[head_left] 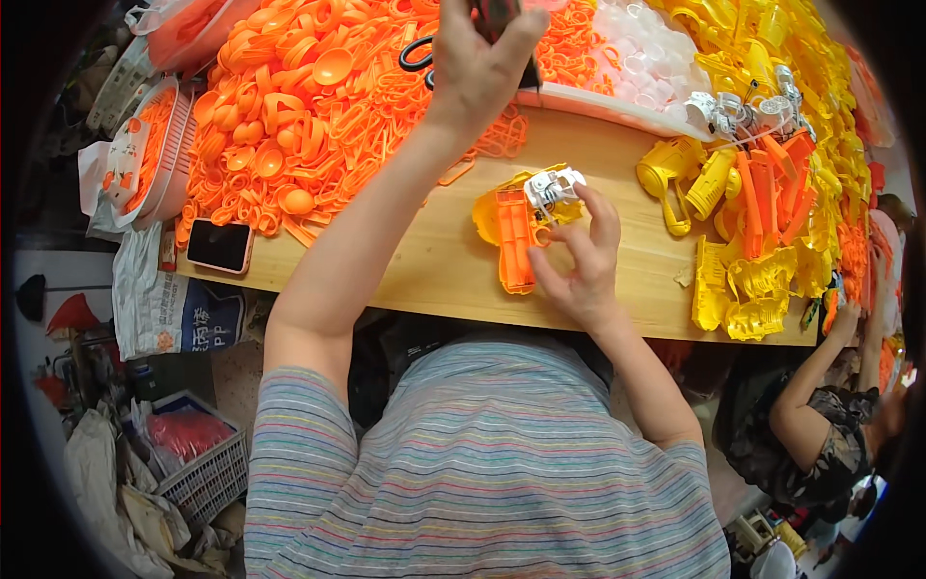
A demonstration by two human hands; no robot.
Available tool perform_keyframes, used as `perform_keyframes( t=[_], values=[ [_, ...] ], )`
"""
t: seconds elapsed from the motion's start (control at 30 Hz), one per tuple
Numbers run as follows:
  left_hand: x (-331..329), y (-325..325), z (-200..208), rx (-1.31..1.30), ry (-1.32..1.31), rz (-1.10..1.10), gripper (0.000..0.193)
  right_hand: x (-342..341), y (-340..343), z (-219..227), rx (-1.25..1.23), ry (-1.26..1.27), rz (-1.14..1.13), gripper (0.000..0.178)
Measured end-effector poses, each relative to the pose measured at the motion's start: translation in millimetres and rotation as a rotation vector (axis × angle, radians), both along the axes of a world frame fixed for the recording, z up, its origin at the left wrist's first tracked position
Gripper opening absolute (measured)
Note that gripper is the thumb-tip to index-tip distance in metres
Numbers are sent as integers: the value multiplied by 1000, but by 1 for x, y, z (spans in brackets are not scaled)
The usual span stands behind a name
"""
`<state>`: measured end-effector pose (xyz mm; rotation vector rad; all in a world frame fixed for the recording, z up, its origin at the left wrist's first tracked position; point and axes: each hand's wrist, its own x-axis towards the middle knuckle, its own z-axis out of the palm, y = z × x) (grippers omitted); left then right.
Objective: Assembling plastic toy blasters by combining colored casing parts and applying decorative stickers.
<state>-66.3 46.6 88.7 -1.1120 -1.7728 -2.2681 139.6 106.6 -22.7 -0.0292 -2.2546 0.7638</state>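
Observation:
My left hand (477,68) is raised at the top of the view, its fingers closed around a dark tool (498,15) that is partly cut off by the frame edge, so I cannot tell its exact kind. Close beside it shows the black loop of a scissors handle (415,55). On the wooden table lies a toy assembly: a yellow shell half (489,220), an orange long tray-like part (516,241) and a white mechanism (555,185). My right hand (585,259) is at its right side, thumb and fingers spread, with fingertips at the white mechanism and the orange part's edge.
A large heap of orange plastic parts (280,125) covers the back left. Clear rings (641,58) fill a tray behind. Yellow shells (757,280) and orange strips (772,188) pile at right. A phone (220,245) lies front left. Another person (820,425) sits at far right.

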Motion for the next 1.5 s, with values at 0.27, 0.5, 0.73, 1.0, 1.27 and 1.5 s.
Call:
perform_keyframes(
  t=[0.27, 0.5, 0.73, 1.0, 1.27, 1.5],
  values=[
    [31, -36, -61, -165, -77, 94, 51, 7, -23, -1, 49, -104, -138, 24],
    [31, -35, -82, -324, 34, 79, 54, 5, -25, -2, 91, -141, -193, 23],
    [35, -39, -89, -362, 110, 126, 53, 1, -27, -12, 52, -120, -180, 21],
    [38, -40, -94, -313, 164, 181, 52, -1, -29, -10, 59, -123, -188, 19],
    [40, -40, -95, -292, 151, 202, 50, -1, -31, -12, 62, -121, -201, 17],
    [38, -39, -93, -312, 130, 213, 50, -3, -30, -11, 64, -124, -202, 18]
  ],
)
